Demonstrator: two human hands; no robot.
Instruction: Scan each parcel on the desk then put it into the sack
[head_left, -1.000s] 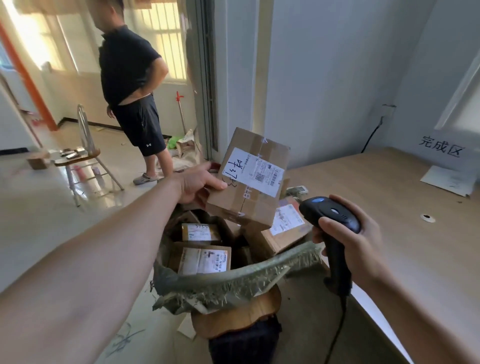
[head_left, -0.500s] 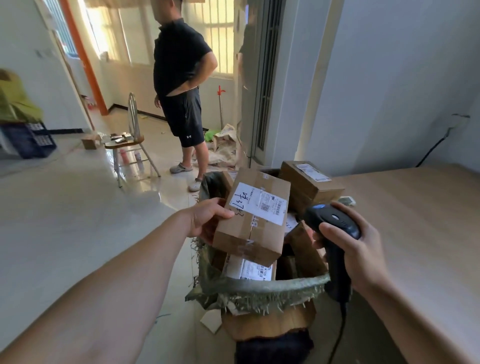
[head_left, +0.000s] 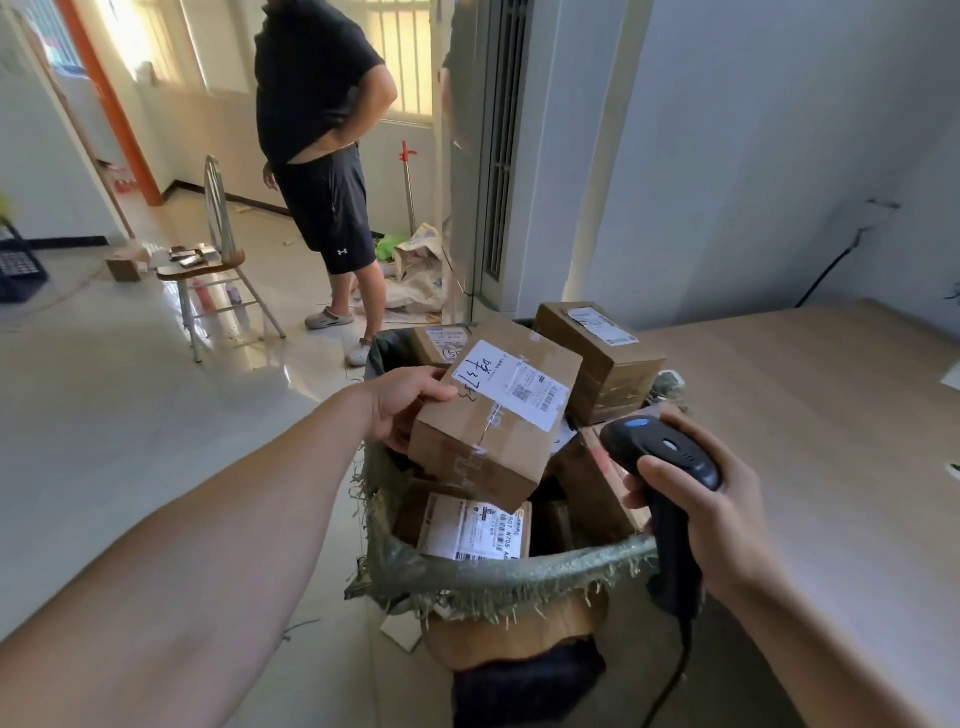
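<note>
- Scanner (head_left: 660, 452) was gripped in the right hand (head_left: 727, 525), fingers wrapped round the handle, head aimed toward the sack. Its cable (head_left: 670, 686) hung down from the grip.
- Sack (head_left: 498, 571): green woven, frayed rim rolled open, just beside the desk (head_left: 805, 415) edge. It looked to sit on a wooden stool (head_left: 519, 629), mostly hidden.
- Inside it lay several cardboard boxes; the labelled box (head_left: 470, 527) lay label-up against the near rim.
- Left hand (head_left: 405, 402) grasped the held parcel (head_left: 488, 431) at its left end, thumb on top, fingers underneath. Parcel was tilted, white label (head_left: 511, 384) up, over the sack's open mouth.
- Taller box (head_left: 597, 358) stood at the sack's far rim, near the desk corner.
- Wood desk top ran off right.
- Far back on the tiled floor: chair (head_left: 213, 260) with small items on its seat, and a standing person (head_left: 322, 156) in dark shirt and shorts.
</note>
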